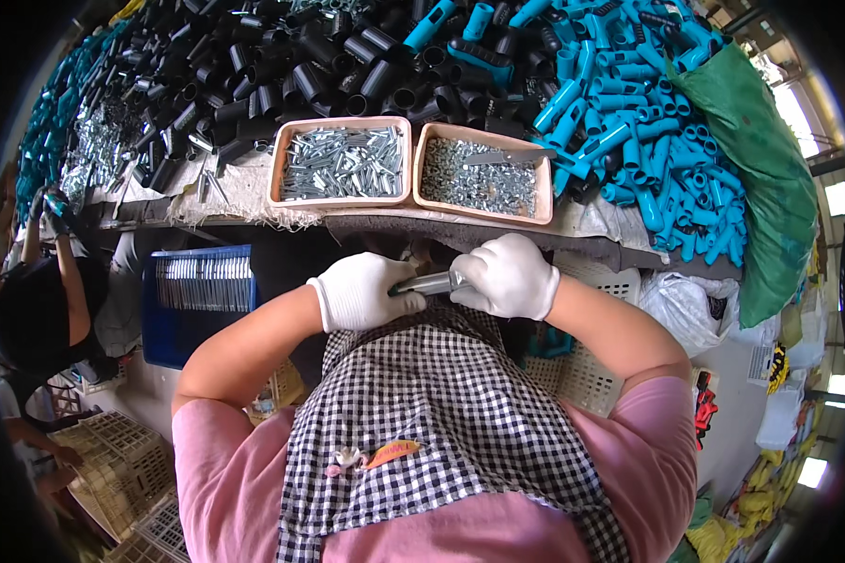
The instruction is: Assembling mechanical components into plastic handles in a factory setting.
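Observation:
Both my hands wear white gloves and meet in front of my checked apron, just below the bench edge. Between them lies a short silvery metal piece [429, 283], partly covered by the gloves. My left hand [361, 291] is closed around its left end, fingers curled. Over the right end my right hand [509, 278] is closed too, thumb and fingers pressed on the metal. Just beyond my hands stand two shallow pinkish trays: the left tray [274, 178] holds slim metal pins, the right tray [483, 216] small metal parts with a flat strip lying across them.
Black plastic tubes [319, 80] and blue plastic handles [629, 103] are heaped along the bench. A green sack [756, 159] leans at the right. Below the bench edge sits a blue crate [164, 324] of metal strips. Another person's gloved hands [49, 205] work at far left.

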The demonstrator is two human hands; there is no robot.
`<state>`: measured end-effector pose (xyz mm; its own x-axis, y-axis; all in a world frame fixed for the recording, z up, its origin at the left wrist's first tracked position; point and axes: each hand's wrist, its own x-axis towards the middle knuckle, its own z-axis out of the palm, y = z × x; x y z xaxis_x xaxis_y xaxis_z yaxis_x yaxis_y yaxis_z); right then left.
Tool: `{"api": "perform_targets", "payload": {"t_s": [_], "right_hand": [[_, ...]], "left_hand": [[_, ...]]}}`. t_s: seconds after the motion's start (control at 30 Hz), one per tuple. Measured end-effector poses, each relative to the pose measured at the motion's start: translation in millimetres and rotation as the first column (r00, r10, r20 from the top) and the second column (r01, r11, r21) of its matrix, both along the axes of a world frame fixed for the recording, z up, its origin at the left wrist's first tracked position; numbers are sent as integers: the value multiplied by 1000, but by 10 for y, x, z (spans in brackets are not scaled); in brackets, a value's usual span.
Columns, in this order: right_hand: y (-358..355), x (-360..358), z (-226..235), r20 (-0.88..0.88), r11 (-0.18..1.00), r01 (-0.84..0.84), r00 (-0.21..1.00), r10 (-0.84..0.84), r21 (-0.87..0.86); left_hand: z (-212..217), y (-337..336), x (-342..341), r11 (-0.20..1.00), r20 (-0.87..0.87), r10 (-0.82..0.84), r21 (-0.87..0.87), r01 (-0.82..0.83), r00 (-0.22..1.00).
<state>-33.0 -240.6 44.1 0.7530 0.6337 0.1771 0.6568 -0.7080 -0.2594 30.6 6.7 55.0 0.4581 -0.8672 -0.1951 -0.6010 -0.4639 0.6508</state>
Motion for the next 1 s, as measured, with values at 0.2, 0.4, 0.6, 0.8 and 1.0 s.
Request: {"api": "perform_targets", "payload": {"t_s": [0.2, 0.4, 0.6, 0.8, 1.0], "right_hand": [[155, -55, -20, -875, 562, 808, -393, 284, -180], [79, 28, -166, -5, 992, -30, 999, 31, 120], [19, 6, -199, -71, 997, -70, 995, 71, 14], [46, -96, -200, -948, 733, 668, -129, 290, 133], [86, 27, -76, -32, 985, -95, 995, 91, -144]], "left_hand": [[-258, -9, -171, 996, 783, -85, 61, 60, 616], [-191, 33, 112, 990, -205, 4, 137, 24, 979], [-188, 31, 81, 988, -381, 38, 155, 23, 924], [-236, 6, -170, 997, 636, -73, 16, 81, 768], [-185, 34, 103, 989, -193, -62, 121, 86, 979]]}}
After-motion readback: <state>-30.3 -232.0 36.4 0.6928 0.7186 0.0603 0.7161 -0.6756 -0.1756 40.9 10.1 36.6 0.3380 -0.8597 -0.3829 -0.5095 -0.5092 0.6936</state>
